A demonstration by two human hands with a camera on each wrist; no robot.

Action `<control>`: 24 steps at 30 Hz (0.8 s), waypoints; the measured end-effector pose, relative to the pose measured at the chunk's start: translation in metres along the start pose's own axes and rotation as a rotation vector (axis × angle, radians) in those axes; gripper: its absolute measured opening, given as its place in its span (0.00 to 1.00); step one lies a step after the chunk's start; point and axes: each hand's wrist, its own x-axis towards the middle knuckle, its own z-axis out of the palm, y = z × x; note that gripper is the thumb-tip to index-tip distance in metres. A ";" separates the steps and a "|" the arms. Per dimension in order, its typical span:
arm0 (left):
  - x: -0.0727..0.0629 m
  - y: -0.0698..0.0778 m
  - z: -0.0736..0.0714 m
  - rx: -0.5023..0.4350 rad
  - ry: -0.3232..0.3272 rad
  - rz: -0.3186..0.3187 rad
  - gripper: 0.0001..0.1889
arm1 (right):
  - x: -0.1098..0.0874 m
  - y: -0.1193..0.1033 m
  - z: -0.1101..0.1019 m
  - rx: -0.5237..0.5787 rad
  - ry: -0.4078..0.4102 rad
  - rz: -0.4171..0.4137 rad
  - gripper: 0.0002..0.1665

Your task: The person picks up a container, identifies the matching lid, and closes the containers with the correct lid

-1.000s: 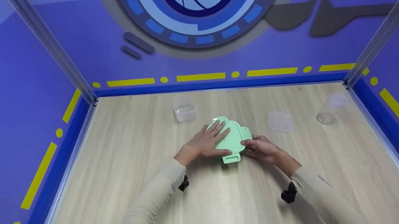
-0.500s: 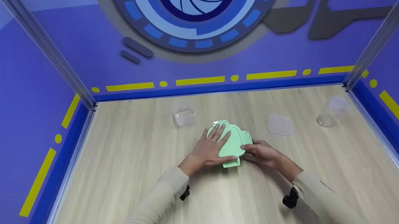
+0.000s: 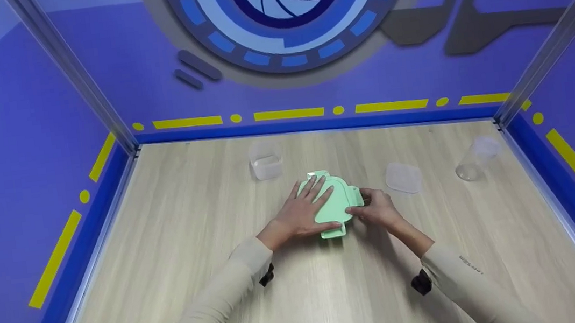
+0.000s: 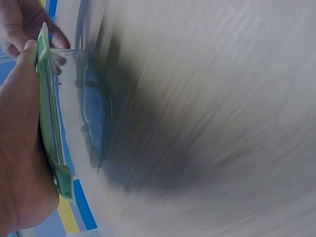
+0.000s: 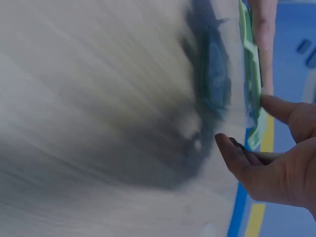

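A green snap-on lid (image 3: 337,205) with side flaps sits on a clear food container (image 4: 91,111) mid-table. In the head view, my left hand (image 3: 302,215) rests flat on the lid, fingers spread, thumb along the near edge. My right hand (image 3: 379,209) is at the right side, thumb on the lid's edge and forefinger at the right flap (image 3: 355,196). The right wrist view shows that thumb against the lid and the other fingers bent beside the container, below the lid's level. The near flap (image 3: 333,233) sticks outward.
Behind the left hand stands a small clear square container (image 3: 266,162). To the right, a translucent square lid (image 3: 403,177) lies flat, with a clear cup-like vessel (image 3: 477,159) on its side farther right. Blue panels (image 3: 280,94) wall the table's back and sides.
My right hand has shifted from under the lid's right edge up around the right flap. The left hand has slid slightly toward the near flap and stays flat on the lid.
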 end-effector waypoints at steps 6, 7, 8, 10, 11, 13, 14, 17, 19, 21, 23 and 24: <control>0.001 0.000 0.000 0.003 0.026 0.007 0.51 | 0.006 -0.007 0.004 -0.086 0.003 -0.040 0.20; 0.001 0.001 0.000 0.004 0.025 0.009 0.51 | 0.008 -0.007 0.004 -0.095 -0.002 -0.038 0.18; 0.001 0.001 0.000 0.009 0.023 0.012 0.51 | 0.009 -0.008 0.004 -0.108 -0.006 -0.037 0.16; 0.002 0.002 0.001 0.012 0.030 0.014 0.51 | 0.012 -0.010 0.002 -0.123 -0.005 -0.021 0.16; 0.002 0.003 0.001 0.014 0.033 0.015 0.51 | 0.013 -0.011 0.000 -0.131 -0.013 -0.013 0.17; 0.003 0.003 0.003 0.007 0.033 0.015 0.51 | 0.017 -0.014 -0.003 -0.129 -0.038 0.014 0.18; 0.003 0.004 0.004 0.005 0.037 0.015 0.51 | 0.018 -0.016 -0.005 -0.118 -0.053 0.035 0.17; 0.002 0.004 0.006 0.000 0.045 0.011 0.51 | 0.023 -0.022 -0.010 -0.107 -0.131 0.094 0.16; 0.002 0.003 0.007 0.004 0.052 0.009 0.52 | 0.027 -0.026 -0.012 -0.113 -0.174 0.130 0.15; 0.000 0.001 0.007 0.016 0.065 0.008 0.52 | 0.030 -0.029 -0.014 -0.123 -0.219 0.147 0.15; 0.001 0.001 0.009 0.027 0.076 0.011 0.53 | 0.033 -0.029 -0.016 -0.121 -0.247 0.171 0.15; 0.001 0.000 0.010 0.030 0.084 0.013 0.54 | 0.034 -0.029 -0.016 -0.112 -0.260 0.179 0.16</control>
